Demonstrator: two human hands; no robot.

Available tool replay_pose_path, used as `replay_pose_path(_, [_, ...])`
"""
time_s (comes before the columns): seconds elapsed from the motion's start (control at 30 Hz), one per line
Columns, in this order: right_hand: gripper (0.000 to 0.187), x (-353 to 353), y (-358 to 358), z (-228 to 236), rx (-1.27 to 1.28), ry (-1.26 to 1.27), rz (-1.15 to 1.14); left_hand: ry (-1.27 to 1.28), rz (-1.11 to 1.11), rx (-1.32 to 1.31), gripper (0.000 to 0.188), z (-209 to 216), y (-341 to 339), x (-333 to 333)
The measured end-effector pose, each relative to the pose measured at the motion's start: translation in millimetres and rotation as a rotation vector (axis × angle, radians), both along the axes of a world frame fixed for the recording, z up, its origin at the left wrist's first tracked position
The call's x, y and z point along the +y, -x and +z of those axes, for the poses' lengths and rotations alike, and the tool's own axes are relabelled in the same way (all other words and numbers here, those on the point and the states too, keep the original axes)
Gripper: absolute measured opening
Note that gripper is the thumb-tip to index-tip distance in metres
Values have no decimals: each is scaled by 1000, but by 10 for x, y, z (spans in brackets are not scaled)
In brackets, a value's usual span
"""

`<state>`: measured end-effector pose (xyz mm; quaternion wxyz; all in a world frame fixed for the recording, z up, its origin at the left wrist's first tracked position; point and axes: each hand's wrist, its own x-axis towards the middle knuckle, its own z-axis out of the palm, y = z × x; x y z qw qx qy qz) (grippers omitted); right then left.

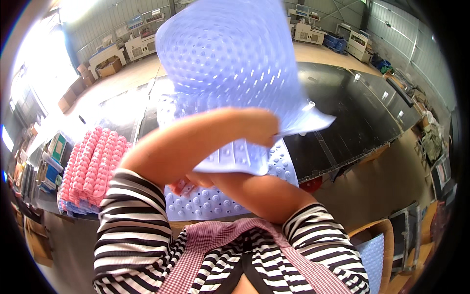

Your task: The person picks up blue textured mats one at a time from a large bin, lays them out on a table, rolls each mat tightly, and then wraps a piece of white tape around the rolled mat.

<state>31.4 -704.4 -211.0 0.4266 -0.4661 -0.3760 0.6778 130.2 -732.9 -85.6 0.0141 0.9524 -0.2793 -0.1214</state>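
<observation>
My arms are crossed, the left forearm over the right. A translucent lavender-blue bath mat (225,54) with raised bumps is lifted and bent in front of me, its far part blurred by motion. Reaching across to the right, my left hand (257,126) is closed on the mat's edge, where a corner flares outward. My right hand (192,183) has crossed to the left, its fingers curled at the mat's near left corner; the left forearm partly hides the grip. Beneath lies another lavender-blue bumpy mat (205,206), flat on the table.
Rolled pink bumpy mats (93,166) are piled to the left, over some blue ones. The black tabletop (338,132) stretches to the right and carries small white pieces. An open carton (384,235) with blue bumpy material stands at lower right. Machines (308,34) line the far wall.
</observation>
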Motion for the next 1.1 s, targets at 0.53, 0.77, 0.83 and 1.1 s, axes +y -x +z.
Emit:
replay_pose_path(0.53, [79,-3403,-892,-1619,203,-66,-1318,528,625,-1101,17,-2208,1906,1470])
replay_pose_path(0.77, [56,-3233,-1135,-1873,280,-23,-1543,469,724,-811,64,-2179,2208,1716])
replay_pose_path(0.83, [45,-3276,-1175,-1937,-111,122,-1739,681,917,-599,74,-2421,2186,1411])
replay_pose_path(1.1, [57,-2840,-1793,-540,193,-296,-1239,1656,1313,-236,85,-2394,1689,1293])
